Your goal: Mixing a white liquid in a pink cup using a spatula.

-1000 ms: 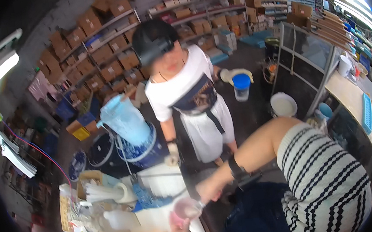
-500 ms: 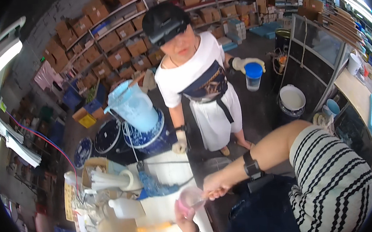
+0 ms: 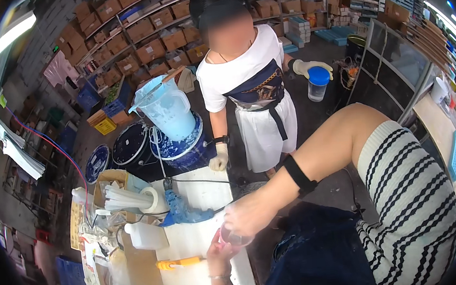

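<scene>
My left hand (image 3: pixel 220 256) is wrapped round a small pinkish see-through cup (image 3: pixel 239 240) above the front of the white worktop. Over the cup's mouth is my right hand (image 3: pixel 251 215), its fingers curled together and pointing down into the rim. Motion smears those fingertips, and whatever they grip is hidden. A yellow-orange handled tool (image 3: pixel 179 263) lies on the worktop to the left of the cup. Just beyond the cup, a blue power tool (image 3: pixel 184 207) with a cord rests on the same surface.
Across the worktop (image 3: pixel 204 183) stands a gloved person (image 3: pixel 250 86) holding a blue-lidded clear tub (image 3: pixel 318 84). A white plastic bottle (image 3: pixel 145 235) sits at left. Behind it are a tape roll (image 3: pixel 153 199) and a pale blue bucket (image 3: pixel 164 113) on a drum. A side bench (image 3: pixel 438 124) runs along the right.
My right hand has moved down and left, closer over the cup, hiding the thin stick-like thing it held. The view has shifted slightly, and the other person still holds the tub.
</scene>
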The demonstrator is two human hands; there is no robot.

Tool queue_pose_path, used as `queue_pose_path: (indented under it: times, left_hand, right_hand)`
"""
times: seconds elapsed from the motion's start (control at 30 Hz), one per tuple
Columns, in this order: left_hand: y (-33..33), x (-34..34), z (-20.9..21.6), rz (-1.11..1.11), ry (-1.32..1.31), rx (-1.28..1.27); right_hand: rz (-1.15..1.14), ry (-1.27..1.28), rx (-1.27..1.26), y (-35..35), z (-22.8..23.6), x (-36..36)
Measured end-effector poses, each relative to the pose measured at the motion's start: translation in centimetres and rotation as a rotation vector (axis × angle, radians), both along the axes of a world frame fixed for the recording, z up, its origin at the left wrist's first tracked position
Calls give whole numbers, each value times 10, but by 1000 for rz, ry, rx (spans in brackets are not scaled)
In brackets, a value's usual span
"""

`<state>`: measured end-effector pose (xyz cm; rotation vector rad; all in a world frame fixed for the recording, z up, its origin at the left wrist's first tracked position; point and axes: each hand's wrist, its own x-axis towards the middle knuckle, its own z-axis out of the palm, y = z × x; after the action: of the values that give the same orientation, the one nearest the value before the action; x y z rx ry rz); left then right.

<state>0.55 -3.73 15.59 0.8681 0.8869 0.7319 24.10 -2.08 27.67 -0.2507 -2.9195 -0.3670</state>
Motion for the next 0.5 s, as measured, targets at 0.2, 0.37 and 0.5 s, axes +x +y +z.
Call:
queue_pose_path:
  times: [0.2,0.37,0.5]
  left_hand:
    - [2,9,-10,-72,95,37]
    - [7,13,-1,1,88,36]
    - [9,5,-24,76,115,142]
  right_hand:
    - [-274,-124,-158,13,-18,2]
    - [-636,-289,-426,19,-20,14]
    - [-829,-249,-638,14,-13,15]
